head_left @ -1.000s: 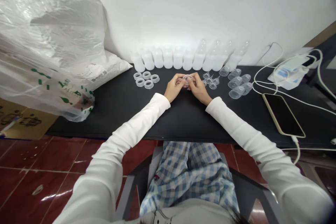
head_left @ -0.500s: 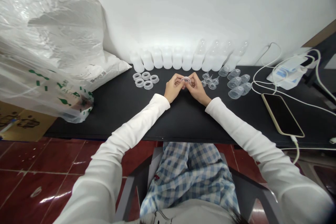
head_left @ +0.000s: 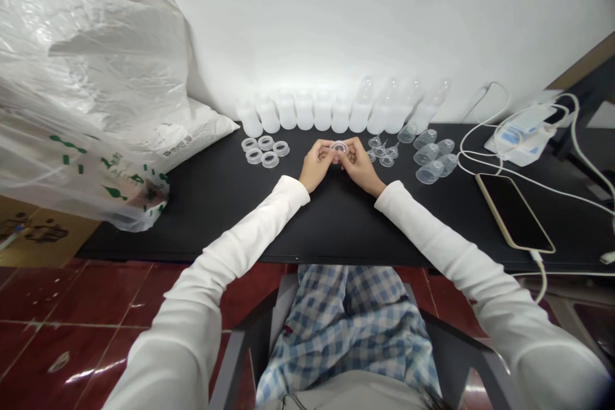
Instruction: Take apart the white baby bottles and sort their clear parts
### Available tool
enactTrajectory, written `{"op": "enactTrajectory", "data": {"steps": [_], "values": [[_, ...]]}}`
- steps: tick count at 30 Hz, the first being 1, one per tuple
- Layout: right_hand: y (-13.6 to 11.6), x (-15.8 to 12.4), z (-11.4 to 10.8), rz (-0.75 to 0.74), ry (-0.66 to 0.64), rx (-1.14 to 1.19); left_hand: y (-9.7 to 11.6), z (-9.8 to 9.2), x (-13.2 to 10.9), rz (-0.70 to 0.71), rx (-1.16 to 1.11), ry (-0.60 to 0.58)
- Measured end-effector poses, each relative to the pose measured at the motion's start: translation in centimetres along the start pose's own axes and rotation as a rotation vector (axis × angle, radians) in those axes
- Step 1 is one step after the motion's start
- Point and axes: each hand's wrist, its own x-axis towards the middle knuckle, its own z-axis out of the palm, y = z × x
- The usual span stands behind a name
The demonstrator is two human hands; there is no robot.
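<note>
My left hand [head_left: 318, 163] and my right hand [head_left: 358, 165] meet over the black table, fingers pinched on a clear bottle ring [head_left: 340, 147] between them. Whether a nipple sits inside that ring is hard to make out. Left of my hands lie several loose bottle rings [head_left: 266, 151]. Close by my right hand is a cluster of small clear bottle nipples [head_left: 383, 152]. Beyond them lie several clear dome caps [head_left: 430, 170] on their sides. Behind my hands runs a row of white baby bottles [head_left: 323, 112]; those at the right end wear clear dome caps.
A big white plastic sack [head_left: 110, 45] and a clear printed bag [head_left: 120, 186] stand at the left. On the right, a phone [head_left: 516, 213] lies plugged in beside tangled white cables and a white-and-blue box [head_left: 519, 138]. A white wall [head_left: 336, 13] rises behind the bottles.
The ring has turned slightly between my fingers and shows more of its face. Both hands stay nearly in place; the whole view has shifted a little.
</note>
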Motion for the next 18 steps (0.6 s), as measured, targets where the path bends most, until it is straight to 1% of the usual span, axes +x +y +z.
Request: {"op": "enactTrajectory", "data": {"steps": [4,10,13,18], "values": [[0.1,0.0,0.3,-0.003,-0.014,0.031,-0.2,0.0,-0.2,0.005,0.053,0.001],[-0.3,-0.2,1.0,-0.01,0.014,-0.087,0.3,0.1,-0.7,0.081,0.242,0.049],[-1.1,-0.3,0.6,-0.027,0.002,-0.163,0.6,0.0,-0.7,0.077,0.223,0.034],[-2.3,-0.4,-0.7,-0.08,-0.006,-0.294,1.1,-0.1,-0.8,0.074,0.178,-0.035]]}}
